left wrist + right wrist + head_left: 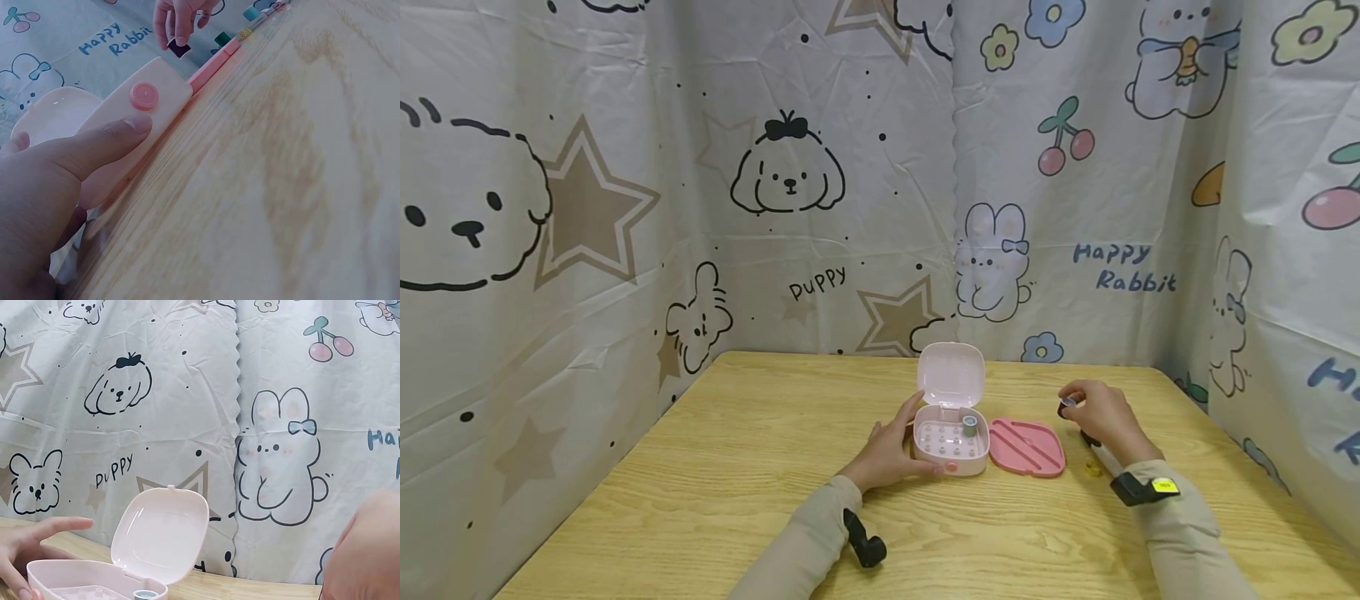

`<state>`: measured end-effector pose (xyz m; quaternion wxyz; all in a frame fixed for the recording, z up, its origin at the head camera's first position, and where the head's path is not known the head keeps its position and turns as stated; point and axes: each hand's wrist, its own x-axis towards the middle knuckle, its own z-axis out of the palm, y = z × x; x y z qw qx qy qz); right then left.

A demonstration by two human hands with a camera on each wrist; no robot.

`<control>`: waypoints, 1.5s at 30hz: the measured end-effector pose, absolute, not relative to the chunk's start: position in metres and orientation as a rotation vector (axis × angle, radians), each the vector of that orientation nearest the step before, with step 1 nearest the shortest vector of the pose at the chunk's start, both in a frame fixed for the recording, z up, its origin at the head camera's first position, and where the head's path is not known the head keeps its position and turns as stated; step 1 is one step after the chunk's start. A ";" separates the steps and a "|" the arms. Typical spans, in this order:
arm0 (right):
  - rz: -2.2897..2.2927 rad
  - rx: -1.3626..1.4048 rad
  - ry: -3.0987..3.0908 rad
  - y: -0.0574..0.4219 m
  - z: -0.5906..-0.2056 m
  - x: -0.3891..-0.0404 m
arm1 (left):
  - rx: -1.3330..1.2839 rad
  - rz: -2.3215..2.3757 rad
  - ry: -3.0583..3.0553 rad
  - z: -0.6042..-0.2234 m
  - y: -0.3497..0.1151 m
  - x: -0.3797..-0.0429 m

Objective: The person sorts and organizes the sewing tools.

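A pale pink sewing box [951, 462] stands on the table with its lid [951, 375] raised. Inside, rows of small pegs show, and a grey-green thread spool [970, 427] stands at the right. My left hand [887, 454] grips the box by its left side, the thumb [140, 123] lying along the front below a round pink button [144, 96]. Farther right, my right hand [1101, 419] pinches a small dark thread spool [179, 49] above the table. In the right wrist view that hand [365, 550] is partly cut off and its spool is hidden.
A darker pink tray [1028, 448] with long slots lies right of the box. Near the right hand are a small yellow item [1093, 468], a dark green spool [223, 39] and a teal piece [250, 14]. Printed curtains [820, 317] enclose the wooden table [760, 433].
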<state>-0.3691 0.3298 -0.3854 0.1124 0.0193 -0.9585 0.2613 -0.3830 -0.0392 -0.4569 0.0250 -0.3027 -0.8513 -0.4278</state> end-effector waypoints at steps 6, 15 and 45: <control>0.773 0.110 -2.777 0.327 -0.385 -0.371 | -0.934 -1.327 -2.634 -0.456 -0.040 -0.382; 0.769 0.155 -2.741 0.319 -0.380 -0.371 | -0.937 -1.329 -2.630 -0.456 -0.040 -0.382; 0.738 0.276 -2.654 0.299 -0.374 -0.368 | -0.928 -1.286 -2.652 -0.455 -0.040 -0.382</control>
